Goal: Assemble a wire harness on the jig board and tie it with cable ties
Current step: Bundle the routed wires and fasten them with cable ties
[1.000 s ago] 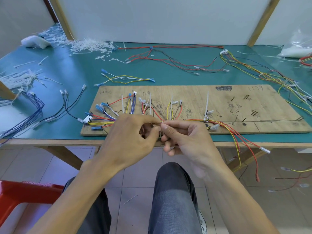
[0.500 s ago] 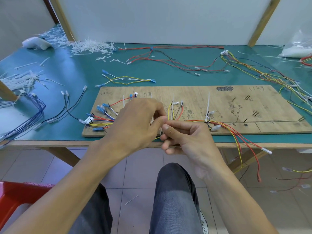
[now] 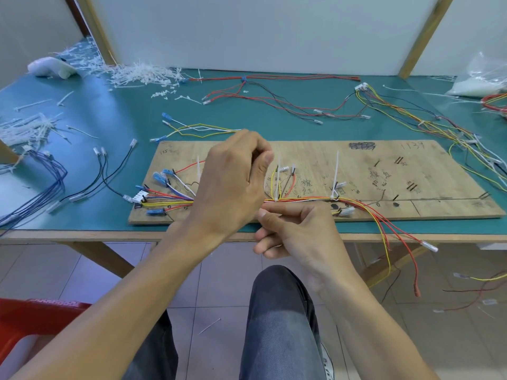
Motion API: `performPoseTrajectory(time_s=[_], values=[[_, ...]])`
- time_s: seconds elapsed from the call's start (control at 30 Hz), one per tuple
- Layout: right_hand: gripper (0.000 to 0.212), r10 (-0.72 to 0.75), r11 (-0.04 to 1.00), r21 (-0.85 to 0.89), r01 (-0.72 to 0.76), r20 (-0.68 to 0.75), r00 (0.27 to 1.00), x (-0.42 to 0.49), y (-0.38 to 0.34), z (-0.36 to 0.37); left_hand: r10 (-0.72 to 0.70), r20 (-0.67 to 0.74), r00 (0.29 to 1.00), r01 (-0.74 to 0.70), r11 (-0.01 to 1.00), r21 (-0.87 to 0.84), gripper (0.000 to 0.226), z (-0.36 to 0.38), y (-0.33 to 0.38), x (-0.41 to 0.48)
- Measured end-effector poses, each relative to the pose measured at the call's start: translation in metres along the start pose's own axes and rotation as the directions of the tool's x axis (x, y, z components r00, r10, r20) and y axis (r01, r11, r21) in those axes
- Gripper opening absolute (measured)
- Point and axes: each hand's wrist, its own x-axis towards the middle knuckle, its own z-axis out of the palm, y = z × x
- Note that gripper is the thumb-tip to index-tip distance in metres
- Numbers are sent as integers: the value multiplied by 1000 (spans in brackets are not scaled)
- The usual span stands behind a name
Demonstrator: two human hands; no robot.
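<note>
A wooden jig board (image 3: 384,171) lies on the green table. The wire harness (image 3: 301,199), a bundle of red, yellow and white wires, runs along the board's near side, and its right ends hang over the table edge. White cable ties (image 3: 336,171) stand upright from the bundle. My left hand (image 3: 230,185) is raised above the board's left half, fingers curled and thumb pressed to forefinger beside a tie tail (image 3: 278,174); what it pinches is mostly hidden. At the board's near edge my right hand (image 3: 299,231) pinches the bundle between thumb and forefinger.
Loose cable ties (image 3: 142,74) are piled at the back left. Red and black wires (image 3: 274,100) lie behind the board, multi-colour wires (image 3: 411,116) at the right, blue wires (image 3: 41,187) at the left. A red chair (image 3: 33,316) stands at the lower left.
My left hand has lifted away from my right hand, going up and back over the board. My right hand has stayed on the bundle at the board's edge.
</note>
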Motion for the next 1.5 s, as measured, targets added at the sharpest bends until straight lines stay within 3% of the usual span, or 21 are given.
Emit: performPoseTrajectory(time_s=[0.2, 0.37, 0.8, 1.0, 1.2, 1.4, 1.43, 1.5], values=[[7, -21, 998, -58, 19, -23, 1000, 0, 7, 2, 6, 14, 1000, -6, 1000, -4, 13, -2, -7, -8], [13, -54, 998, -35, 53, -17, 998, -1, 7, 1, 7, 106, 994, -3, 999, -36, 13, -8, -11, -11], [2, -93, 994, -68, 87, -97, 991, 3, 17, 8, -14, -50, 999, 13, 1000, -22, 19, 6, -15, -12], [5, -82, 995, -64, 75, -103, 991, 3, 17, 7, 78, 36, 996, -81, 994, 79, 14, -13, -21, -17], [15, -95, 995, -54, 89, -122, 988, 3, 17, 8, -96, 161, 982, 79, 991, 110, 42, -30, -51, -46], [39, -140, 990, -7, 140, -100, 985, -4, 9, -6, -142, 63, 988, 126, 971, 205, 81, -31, -51, -54], [39, -183, 983, -17, 183, -98, 978, -6, 6, -11, -159, 29, 987, 149, 962, 227, 80, -33, -51, -53], [31, -299, 954, -72, 291, -133, 945, -9, -3, -25, -175, -13, 984, 171, 940, 294, 58, -38, -55, -53]])
